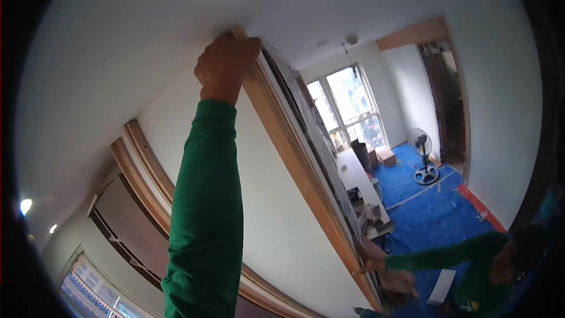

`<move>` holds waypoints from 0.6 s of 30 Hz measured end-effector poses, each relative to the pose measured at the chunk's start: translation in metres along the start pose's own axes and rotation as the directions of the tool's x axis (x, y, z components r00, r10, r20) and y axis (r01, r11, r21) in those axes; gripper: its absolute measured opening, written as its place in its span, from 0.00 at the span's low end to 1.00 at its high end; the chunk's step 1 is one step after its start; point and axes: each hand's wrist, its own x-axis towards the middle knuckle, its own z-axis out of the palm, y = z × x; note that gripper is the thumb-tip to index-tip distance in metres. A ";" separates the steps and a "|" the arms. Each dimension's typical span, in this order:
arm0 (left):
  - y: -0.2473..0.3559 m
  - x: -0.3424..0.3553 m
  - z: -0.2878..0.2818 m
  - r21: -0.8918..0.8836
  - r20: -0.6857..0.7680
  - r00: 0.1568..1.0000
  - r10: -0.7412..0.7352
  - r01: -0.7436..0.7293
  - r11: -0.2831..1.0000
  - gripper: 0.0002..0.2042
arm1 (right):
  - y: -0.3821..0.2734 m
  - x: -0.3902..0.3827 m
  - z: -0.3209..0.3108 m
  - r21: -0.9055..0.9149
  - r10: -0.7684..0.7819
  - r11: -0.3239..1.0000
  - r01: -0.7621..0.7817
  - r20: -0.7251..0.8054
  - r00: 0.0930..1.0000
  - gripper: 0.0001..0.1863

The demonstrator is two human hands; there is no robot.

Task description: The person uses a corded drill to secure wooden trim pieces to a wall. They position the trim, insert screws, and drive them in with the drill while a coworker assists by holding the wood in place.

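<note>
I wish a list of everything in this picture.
Windows: 2, bright, far and lower left
Lights: 2, white, left
Fan: 1, black-grey, on sheet
Sheet: 1, blue, floor
Strip: 1, red, right
Table: 1, white, left of sheet
Clutter: uncountable, mixed, on table
Boxes: count unclear, brown, far end
Panel: 1, pale, centre
Trim: several, brown, around panel
Slab: 1, white, lower right
Co-worker: 1, green sleeve, lower right
Sleeve: 1, green, lower centre
Left hand: 1, bare, gripping trim's top

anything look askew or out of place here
Mainly clutter: mixed items are jumbled toward the near end of the white table, and a white board lies on the blue floor sheet. The wooden trim under the left hand looks slanted, possibly from the fisheye view.
</note>
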 end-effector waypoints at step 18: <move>0.014 -0.002 -0.009 0.004 0.075 0.994 -0.073 0.073 0.997 0.27 | 0.003 0.040 0.006 -0.092 -0.226 0.969 0.231 0.063 0.972 0.23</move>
